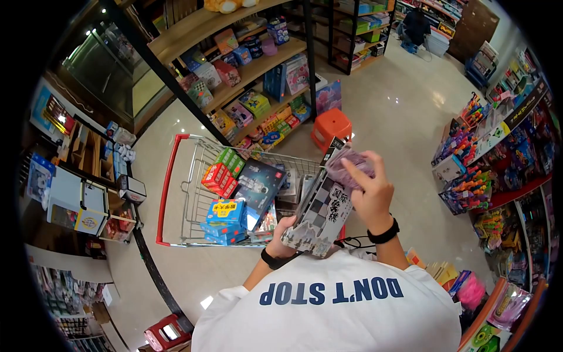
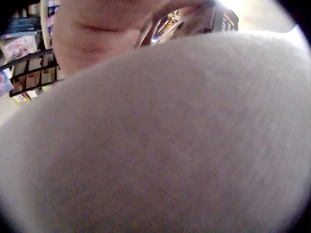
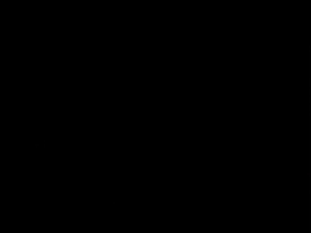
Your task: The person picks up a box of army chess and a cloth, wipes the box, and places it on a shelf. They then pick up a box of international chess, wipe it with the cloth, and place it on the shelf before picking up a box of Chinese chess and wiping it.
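A black, grey and white chess box (image 1: 321,214) with Chinese lettering is held tilted in front of the chest. My left hand (image 1: 282,237) grips its near left edge, thumb on top. My right hand (image 1: 376,190) holds a crumpled purple cloth (image 1: 352,167) against the far end of the box, fingers over the cloth. In the left wrist view, white fabric (image 2: 160,141) covers most of the picture; part of the left hand (image 2: 102,34) shows above it, and a dark box corner (image 2: 226,20) appears beyond. The right wrist view is black.
A wire shopping cart with a red handle (image 1: 162,199) stands left of the chess box. It contains blue boxes (image 1: 226,212), red and green boxes (image 1: 220,179) and a dark astronaut box (image 1: 258,188). Beyond are an orange stool (image 1: 331,128) and stocked shelves (image 1: 258,67). Displays line the right side.
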Motion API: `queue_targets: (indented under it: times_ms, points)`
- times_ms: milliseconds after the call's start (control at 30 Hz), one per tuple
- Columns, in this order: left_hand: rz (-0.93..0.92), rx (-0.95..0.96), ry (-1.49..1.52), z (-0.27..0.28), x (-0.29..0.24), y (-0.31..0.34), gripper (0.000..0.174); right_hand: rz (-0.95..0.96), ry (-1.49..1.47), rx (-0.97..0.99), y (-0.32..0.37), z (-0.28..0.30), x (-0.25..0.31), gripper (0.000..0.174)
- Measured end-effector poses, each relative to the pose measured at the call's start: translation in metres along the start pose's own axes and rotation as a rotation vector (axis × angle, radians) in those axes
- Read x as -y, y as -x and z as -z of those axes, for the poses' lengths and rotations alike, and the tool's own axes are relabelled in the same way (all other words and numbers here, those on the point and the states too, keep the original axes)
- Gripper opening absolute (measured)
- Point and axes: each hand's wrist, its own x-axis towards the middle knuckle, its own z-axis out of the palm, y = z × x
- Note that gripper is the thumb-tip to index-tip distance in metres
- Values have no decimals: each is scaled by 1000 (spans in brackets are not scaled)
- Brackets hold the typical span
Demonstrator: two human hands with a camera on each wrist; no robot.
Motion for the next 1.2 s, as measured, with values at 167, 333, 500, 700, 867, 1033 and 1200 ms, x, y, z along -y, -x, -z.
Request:
queue_targets:
  times_ms: [167, 333, 500, 700, 867, 1033, 1200]
  points:
    - [-14, 15, 75, 11, 5, -3, 62, -31, 34, -34, 2, -2, -19, 54]
    - [-132, -148, 109, -4, 1, -9, 60, 5, -53, 158, 21, -6, 4, 53]
    - [-239, -199, 205, -14, -5, -20, 61, 258, -242, 357, 36, -15, 19, 46]
    - [-199, -240, 138, -11, -6, -19, 59, 108, -331, 372, 28, -22, 13, 46]
    - [-84, -215, -146, -10, 4, -12, 45, -76, -78, 136, 7, -25, 10, 49]
    - [-162, -269, 12, -20, 0, -19, 55, 228, -266, 325, 18, -22, 30, 47]
    - [-237, -210, 160, 0, -7, -17, 56, 332, -463, 536, 36, -23, 35, 43]
